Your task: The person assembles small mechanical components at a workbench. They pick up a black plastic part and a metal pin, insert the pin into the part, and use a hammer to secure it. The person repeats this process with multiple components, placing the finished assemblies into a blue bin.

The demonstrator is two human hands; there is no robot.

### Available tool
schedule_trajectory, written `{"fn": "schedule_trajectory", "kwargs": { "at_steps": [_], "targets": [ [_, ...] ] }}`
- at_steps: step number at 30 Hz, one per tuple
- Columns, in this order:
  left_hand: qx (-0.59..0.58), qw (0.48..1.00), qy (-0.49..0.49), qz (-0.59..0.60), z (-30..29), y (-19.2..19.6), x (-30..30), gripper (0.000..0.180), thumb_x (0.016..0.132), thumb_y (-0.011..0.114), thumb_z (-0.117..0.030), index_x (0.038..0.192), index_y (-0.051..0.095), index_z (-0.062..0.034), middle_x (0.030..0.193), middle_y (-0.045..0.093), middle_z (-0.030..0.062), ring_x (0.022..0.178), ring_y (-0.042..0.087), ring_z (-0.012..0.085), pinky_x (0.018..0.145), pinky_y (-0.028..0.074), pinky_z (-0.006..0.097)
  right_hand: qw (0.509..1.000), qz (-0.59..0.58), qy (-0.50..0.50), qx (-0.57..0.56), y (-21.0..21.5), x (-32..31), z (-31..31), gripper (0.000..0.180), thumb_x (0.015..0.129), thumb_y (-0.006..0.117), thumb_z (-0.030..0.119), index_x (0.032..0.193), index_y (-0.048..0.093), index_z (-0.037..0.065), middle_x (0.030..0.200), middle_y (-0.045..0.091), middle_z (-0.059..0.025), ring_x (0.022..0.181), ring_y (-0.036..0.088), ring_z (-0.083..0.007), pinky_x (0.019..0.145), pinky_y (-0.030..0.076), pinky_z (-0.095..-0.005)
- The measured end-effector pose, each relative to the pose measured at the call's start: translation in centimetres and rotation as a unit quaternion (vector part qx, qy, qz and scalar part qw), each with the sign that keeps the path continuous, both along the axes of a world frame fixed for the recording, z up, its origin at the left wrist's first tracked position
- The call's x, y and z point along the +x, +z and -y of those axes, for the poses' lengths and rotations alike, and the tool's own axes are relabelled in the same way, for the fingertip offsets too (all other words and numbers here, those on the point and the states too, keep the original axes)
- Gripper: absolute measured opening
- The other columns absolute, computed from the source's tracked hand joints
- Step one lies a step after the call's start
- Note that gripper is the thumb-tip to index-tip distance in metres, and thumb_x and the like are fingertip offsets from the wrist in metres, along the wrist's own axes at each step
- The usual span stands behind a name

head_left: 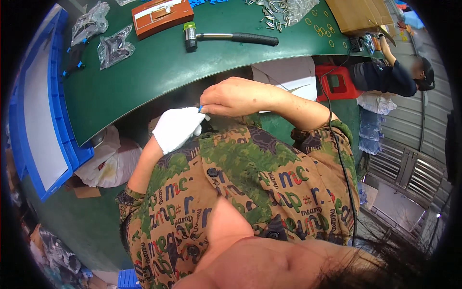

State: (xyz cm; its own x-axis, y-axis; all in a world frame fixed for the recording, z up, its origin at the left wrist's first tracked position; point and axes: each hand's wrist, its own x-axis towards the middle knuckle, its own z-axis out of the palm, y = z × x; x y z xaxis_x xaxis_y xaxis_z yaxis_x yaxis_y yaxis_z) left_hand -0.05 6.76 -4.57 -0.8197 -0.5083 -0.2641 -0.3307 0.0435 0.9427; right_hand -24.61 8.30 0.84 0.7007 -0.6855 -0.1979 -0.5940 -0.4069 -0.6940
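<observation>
- At the far left, a blue plastic crate (62,139) with a white sheet inside it sat at the end of the green curved surface (144,82).
- Two clear plastic bags of small dark parts (114,48) lay on that surface near the crate.
- Further along lay a flat orange-brown box with a white label (161,17), and just beside it a hammer with a black grip and steel shaft (231,37).
- Below the surface edge, the left hand (177,127), in a white fabric glove, was raised in front of the person's chest, fingers curled together; it met the small blue piece (200,109) at its tip.
- The right hand (238,96), bare, was closed above and just right of the gloved one, its fingertips pinched on that same small blue piece, which sat between the two hands below the rim of the surface. The piece was too small to tell what it was.
- A heap of small silvery metal pins (284,12) lay at the far side of the surface, with yellow rings (322,29) scattered just beside it.
- At the far right, another person in dark clothing (390,77) bent over near a red plastic stool (337,79).
</observation>
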Motion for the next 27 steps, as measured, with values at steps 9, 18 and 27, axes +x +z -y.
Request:
{"fn": "schedule_trajectory", "kwargs": {
  "at_steps": [9, 18, 27],
  "targets": [
    [-0.003, 1.0, -0.027, 0.012, -0.4, -1.0, -0.2, 0.032, 0.105, 0.054, -0.032, 0.098, 0.072, -0.006, 0.071, 0.067, 0.0046, 0.062, 0.06, 0.0201, 0.063, 0.05, 0.034, 0.999, -0.032, 0.006, 0.003, 1.0, 0.3, -0.8, 0.03, 0.103, 0.055, 0.03, 0.098, 0.064, 0.002, 0.092, 0.066, -0.0159, 0.089, 0.065, -0.0392, 0.079, 0.053, -0.0486],
    [0.127, 0.991, 0.015, 0.046, -0.6, -0.6, -0.2, 0.034, 0.103, 0.056, -0.035, 0.096, 0.072, -0.0057, 0.07, 0.067, 0.0014, 0.06, 0.056, 0.0107, 0.059, 0.046, 0.029, 0.999, -0.022, 0.012, 0.025, 0.6, 0.5, -0.5, 0.031, 0.103, 0.055, 0.029, 0.095, 0.064, 0.0, 0.09, 0.065, -0.0175, 0.088, 0.064, -0.0406, 0.077, 0.051, -0.0492],
    [0.167, 0.985, 0.038, 0.026, -0.7, -1.2, -0.4, 0.034, 0.104, 0.057, -0.033, 0.1, 0.074, -0.0035, 0.073, 0.068, -0.0003, 0.061, 0.056, 0.0079, 0.059, 0.047, 0.026, 0.996, 0.013, -0.015, 0.087, -0.8, -0.1, 0.1, 0.036, 0.104, 0.055, 0.035, 0.095, 0.066, 0.002, 0.086, 0.066, -0.0186, 0.081, 0.062, -0.0414, 0.074, 0.051, -0.0467]
  ]
}}
